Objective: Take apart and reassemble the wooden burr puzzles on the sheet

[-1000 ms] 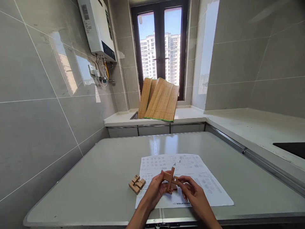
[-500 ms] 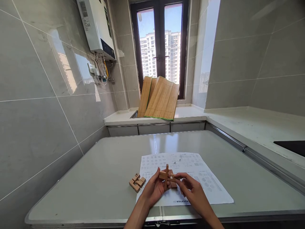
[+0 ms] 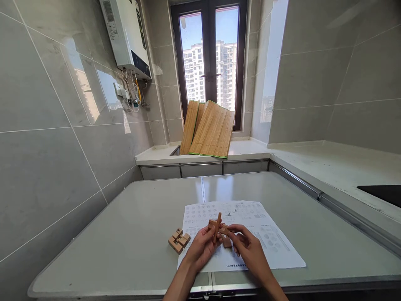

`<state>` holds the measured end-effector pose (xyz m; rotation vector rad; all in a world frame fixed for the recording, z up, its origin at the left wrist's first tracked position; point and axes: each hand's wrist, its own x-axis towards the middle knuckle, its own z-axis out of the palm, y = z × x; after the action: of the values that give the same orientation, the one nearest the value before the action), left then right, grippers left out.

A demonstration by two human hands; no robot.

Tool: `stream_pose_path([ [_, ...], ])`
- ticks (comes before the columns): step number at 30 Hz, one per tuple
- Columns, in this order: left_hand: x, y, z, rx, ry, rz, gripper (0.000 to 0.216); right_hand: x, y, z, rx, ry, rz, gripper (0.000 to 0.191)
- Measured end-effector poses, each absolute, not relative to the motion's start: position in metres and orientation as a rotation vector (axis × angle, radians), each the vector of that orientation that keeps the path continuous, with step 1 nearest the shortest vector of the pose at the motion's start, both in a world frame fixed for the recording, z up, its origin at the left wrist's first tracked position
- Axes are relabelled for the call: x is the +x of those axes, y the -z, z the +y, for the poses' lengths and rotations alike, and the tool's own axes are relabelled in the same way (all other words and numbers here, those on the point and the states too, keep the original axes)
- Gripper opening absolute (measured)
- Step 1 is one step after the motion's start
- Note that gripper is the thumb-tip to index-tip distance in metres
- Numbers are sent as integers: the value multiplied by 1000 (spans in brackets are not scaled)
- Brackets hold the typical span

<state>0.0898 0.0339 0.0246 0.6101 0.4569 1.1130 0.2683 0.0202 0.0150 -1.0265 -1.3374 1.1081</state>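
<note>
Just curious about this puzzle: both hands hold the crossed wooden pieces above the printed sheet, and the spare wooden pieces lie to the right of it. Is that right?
Not quite. The head view shows the spare wooden pieces lying left of the printed sheet, not right. The left hand and right hand do hold the crossed wooden pieces above it.

Both forearms enter from bottom edge, bare, converging toward centre. Left hand [image 3: 200,248]: palm turned inward toward the right, fingers curled, thumb and fingertips pinched closed in a grip at upper end. Right hand [image 3: 249,251]: back of hand facing camera, wrist bent, fingers flexed toward left hand, index and thumb pinched closed. Fingertips of both hands close together, almost meeting. Hands raised above bench.
</note>
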Motion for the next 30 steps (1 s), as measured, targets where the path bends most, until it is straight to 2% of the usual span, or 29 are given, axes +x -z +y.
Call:
stream_pose_path([
  [19, 92, -13, 44, 575, -1208, 525, 20, 251, -8, 22, -958, -1164, -1195, 48],
  [27, 89, -16, 42, 555, -1201, 531, 25, 264, -6, 27, -959, -1198, -1372, 60],
  [30, 88, -18, 42, 543, -1232, 543, 25, 276, -7, 33, -1103, -1088, -1484, 63],
])
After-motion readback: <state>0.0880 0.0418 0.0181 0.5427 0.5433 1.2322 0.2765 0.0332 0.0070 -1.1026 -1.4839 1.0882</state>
